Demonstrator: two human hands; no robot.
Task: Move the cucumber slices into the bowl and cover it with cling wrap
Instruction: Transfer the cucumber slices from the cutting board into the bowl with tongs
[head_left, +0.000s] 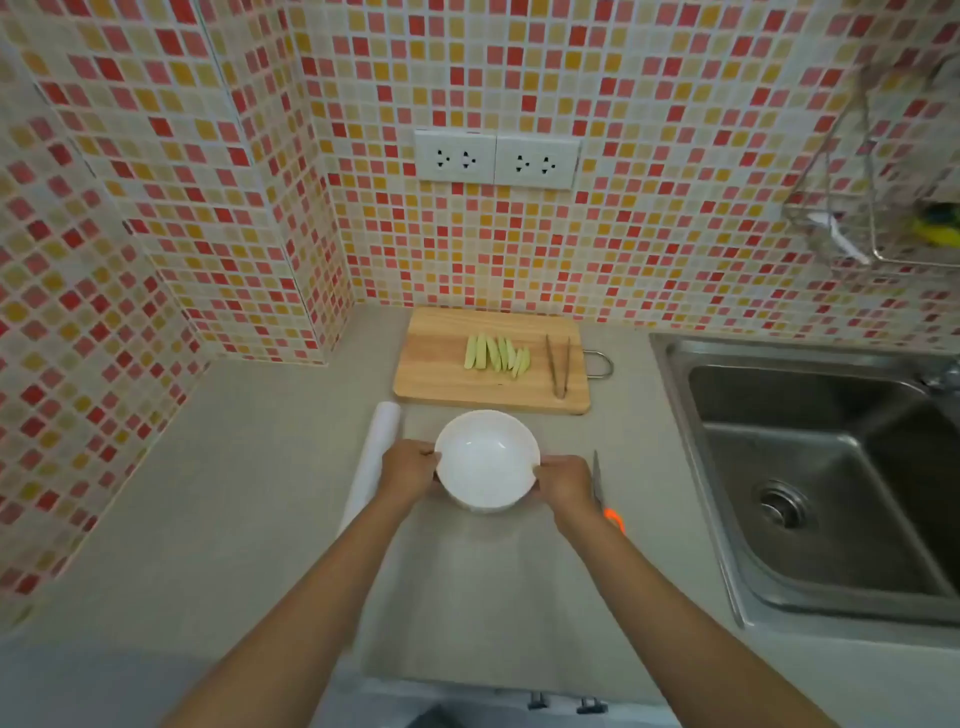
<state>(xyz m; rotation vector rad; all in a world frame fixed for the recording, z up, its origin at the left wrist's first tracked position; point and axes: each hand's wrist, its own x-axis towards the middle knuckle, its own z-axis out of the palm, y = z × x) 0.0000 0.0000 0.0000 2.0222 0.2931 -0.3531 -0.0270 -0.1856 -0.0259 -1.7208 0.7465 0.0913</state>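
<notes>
A white bowl (485, 457) sits in the middle of the counter, with nothing in it. My left hand (408, 467) grips its left rim and my right hand (563, 486) grips its right rim. Several pale green cucumber slices (497, 353) lie in a row on a wooden cutting board (436, 364) behind the bowl. Metal tongs (558, 364) rest on the board's right side. A white roll of cling wrap (374, 457) lies on the counter just left of my left hand, partly hidden by my arm.
A knife with an orange handle (602, 493) lies on the counter right of my right hand. A steel sink (810, 478) fills the right side. Tiled walls with sockets (496, 158) close the back and left. A wire rack (893, 218) hangs at upper right.
</notes>
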